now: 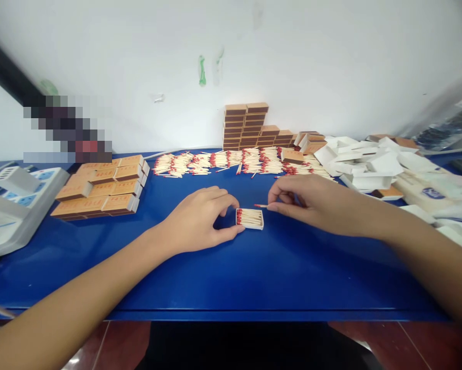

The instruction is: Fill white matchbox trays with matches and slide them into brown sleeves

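A small white matchbox tray (254, 226) lies on the blue table, filled with red-tipped matches (250, 217). My left hand (202, 218) grips the tray's left end between thumb and fingers. To the right of the tray and slightly above it, my right hand (302, 199) pinches a match (260, 206), its red head pointing left toward the tray. Behind both hands, a long row of loose matches (219, 160) spreads along the back of the table.
Filled-out matchboxes (115, 187) are stacked at the left, beside a white power strip (30, 205). More matchboxes (244, 126) stand piled against the wall. White empty trays (373, 162) heap up at the right, near a plastic packet (439, 187). The table's front edge (231, 314) runs close by.
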Tool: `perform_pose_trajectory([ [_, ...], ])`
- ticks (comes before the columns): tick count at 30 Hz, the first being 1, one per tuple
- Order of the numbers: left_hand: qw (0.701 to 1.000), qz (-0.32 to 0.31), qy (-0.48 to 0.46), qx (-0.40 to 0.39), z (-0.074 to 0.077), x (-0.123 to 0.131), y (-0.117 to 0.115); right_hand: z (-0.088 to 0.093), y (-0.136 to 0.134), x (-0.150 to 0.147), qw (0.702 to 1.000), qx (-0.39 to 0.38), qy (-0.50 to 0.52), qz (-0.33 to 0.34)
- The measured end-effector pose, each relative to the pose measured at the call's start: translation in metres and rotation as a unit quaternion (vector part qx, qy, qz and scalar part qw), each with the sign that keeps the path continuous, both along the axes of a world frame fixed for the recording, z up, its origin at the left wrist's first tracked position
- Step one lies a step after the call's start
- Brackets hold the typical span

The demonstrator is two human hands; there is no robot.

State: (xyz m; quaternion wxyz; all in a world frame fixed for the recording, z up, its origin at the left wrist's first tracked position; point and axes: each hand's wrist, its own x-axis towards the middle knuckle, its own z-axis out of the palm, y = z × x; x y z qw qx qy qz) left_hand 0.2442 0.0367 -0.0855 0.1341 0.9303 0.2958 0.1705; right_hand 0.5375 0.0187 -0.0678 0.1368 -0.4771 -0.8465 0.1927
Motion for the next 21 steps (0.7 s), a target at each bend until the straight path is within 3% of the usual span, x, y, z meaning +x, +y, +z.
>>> perform_pose_trajectory([
  [8,1.0,-0.006,-0.01,0.006,-0.002,0.005,-0.001,-0.009,-0.012,-0.021,0.999,0.022,0.01,0.026],
  [21,1.0,-0.004,-0.015,0.01,-0.003,0.002,0.0,-0.009,-0.009,-0.017,0.999,0.018,0.005,0.048],
])
